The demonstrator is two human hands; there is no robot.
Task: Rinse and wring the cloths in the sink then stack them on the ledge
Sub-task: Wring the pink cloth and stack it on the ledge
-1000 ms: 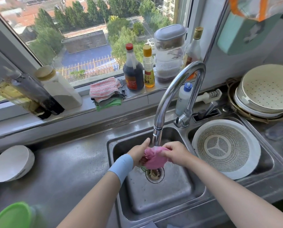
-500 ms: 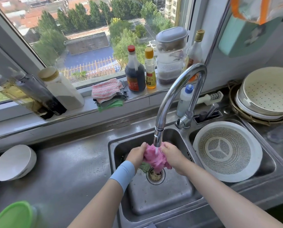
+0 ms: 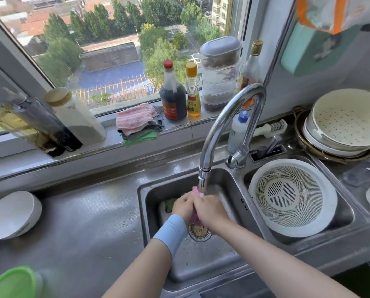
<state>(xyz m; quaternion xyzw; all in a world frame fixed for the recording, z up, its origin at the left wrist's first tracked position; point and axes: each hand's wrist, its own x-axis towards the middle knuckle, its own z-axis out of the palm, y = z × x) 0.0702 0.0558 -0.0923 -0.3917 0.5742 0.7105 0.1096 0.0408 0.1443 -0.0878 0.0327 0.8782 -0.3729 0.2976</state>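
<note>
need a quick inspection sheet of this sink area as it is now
surface: wet steel counter, double sink.
job's things: pink cloth bunched under the tap; greenish cloth in the basin; cloth stack on the ledge.
clutter: bottles, white colander, white bowl.
grippers: left hand and right hand both closed on the pink cloth.
cables: nothing seen.
surroundings: window, trees outside.

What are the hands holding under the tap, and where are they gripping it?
A pink cloth, bunched between the left hand and right hand. They clasp its middle; only its top and bottom ends show.
</note>
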